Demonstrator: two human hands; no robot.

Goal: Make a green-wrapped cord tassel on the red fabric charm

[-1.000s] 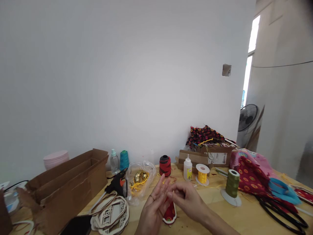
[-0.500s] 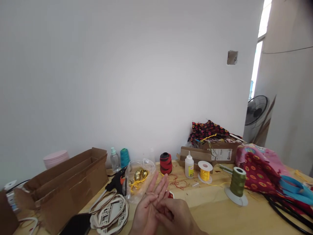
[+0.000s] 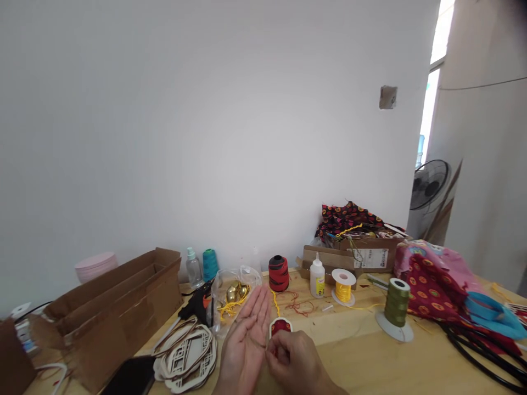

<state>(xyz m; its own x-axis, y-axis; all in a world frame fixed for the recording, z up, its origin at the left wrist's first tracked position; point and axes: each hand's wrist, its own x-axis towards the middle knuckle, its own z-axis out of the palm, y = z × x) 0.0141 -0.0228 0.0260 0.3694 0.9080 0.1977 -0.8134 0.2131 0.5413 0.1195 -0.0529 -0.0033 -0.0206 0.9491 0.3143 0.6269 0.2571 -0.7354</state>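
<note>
My left hand (image 3: 247, 337) is held palm up with its fingers stretched out flat. Across its palm shows a short, thin dark strand, too small to name for certain. Beside that palm, my right hand (image 3: 294, 356) is closed in a pinch, and what its fingertips hold is hidden. Just beyond the right hand lies a small white-edged piece covered in red patterned fabric (image 3: 281, 325), partly covered by that hand. A yellow cord (image 3: 275, 303) runs from its top toward the red and black thread spool (image 3: 279, 273).
Left are a long cardboard box (image 3: 119, 312), a glue gun (image 3: 195, 306) and wooden cutouts (image 3: 187, 359). A plastic bag (image 3: 218, 280) holds gold bells (image 3: 233, 291). A glue bottle (image 3: 317, 278), yellow cord spool (image 3: 343, 289), green thread cone (image 3: 397, 304) and red fabric (image 3: 432, 285) stand right.
My right hand has drawn slightly back from my left palm, and the fabric-covered piece shows more. The left fingers have come closer together. The view has shifted a little.
</note>
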